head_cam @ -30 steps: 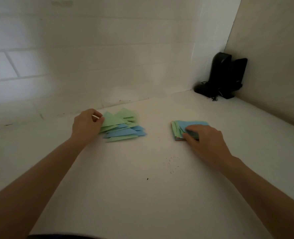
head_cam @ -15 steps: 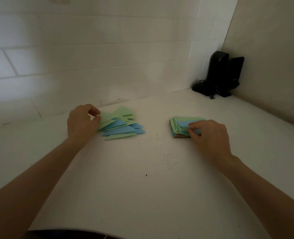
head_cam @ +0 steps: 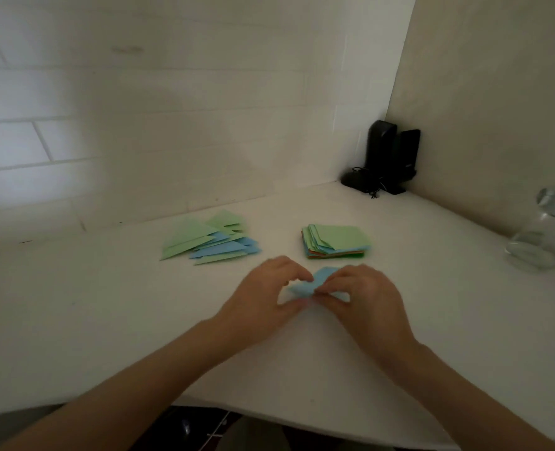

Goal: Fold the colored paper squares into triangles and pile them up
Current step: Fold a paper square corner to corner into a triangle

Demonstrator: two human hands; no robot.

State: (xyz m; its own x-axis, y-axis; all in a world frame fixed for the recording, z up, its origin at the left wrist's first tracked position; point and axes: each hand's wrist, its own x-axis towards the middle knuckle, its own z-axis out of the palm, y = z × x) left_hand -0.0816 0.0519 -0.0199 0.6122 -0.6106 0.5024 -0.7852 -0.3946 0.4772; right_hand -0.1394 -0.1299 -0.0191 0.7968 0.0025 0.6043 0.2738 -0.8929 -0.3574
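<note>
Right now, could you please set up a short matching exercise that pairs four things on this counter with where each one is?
Things:
1. blue sheet
2. pile of folded triangles
3. stack of unfolded squares
4. black speakers

Places:
A. standing in the far corner where the walls meet
B. pinched between the left hand and right hand
C. fanned out on the counter, left of the other paper heap
D. lying flat just beyond the hands, green sheet on top

Pairs: 1-B, 2-C, 3-D, 4-A
</note>
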